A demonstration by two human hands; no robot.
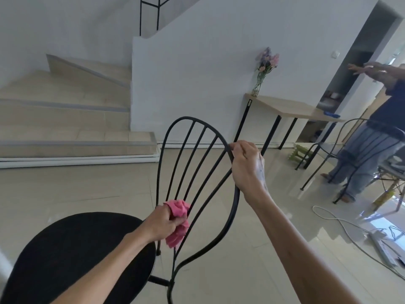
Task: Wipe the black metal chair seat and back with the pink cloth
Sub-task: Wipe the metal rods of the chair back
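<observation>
The black metal chair stands in front of me, its round dark seat (72, 255) at lower left and its curved back (190, 154) with several thin spindles rising in the middle. My left hand (163, 223) is closed around the bunched pink cloth (178, 222) and presses it against the lower spindles of the back. My right hand (246, 165) grips the outer rim of the chair back on its right side, near the top.
Tiled stairs (65, 119) rise at the left. A wooden table (291, 107) with a vase of flowers (264, 71) stands by the wall. Another person (372, 132) stands at the right behind a second black chair (355, 154). A white cable (341, 224) and a power strip lie on the floor.
</observation>
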